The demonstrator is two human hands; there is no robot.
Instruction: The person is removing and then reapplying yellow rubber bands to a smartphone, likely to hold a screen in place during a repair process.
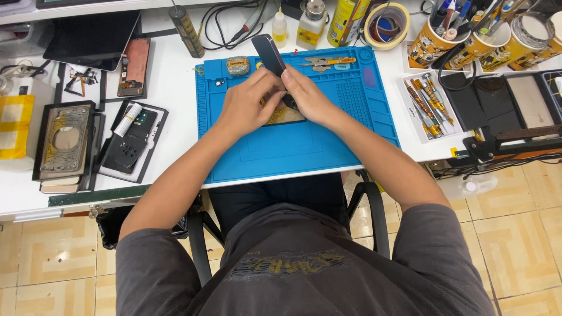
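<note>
Both my hands meet over the middle of a blue work mat (328,146). My left hand (249,105) presses down on an opened phone body (287,116) that lies flat on the mat, mostly hidden under my fingers. My right hand (304,96) grips the phone's dark screen panel (268,54), which stands tilted up and away from the body. My fingertips touch each other at the hinge line between panel and body.
Along the mat's top edge lie a small round tin (237,65) and metal tweezers (328,61). Phone parts in trays (126,140) sit left. Bottles (310,23), a tape roll (386,24), tool cups (430,41) and screwdrivers (424,102) stand behind and to the right.
</note>
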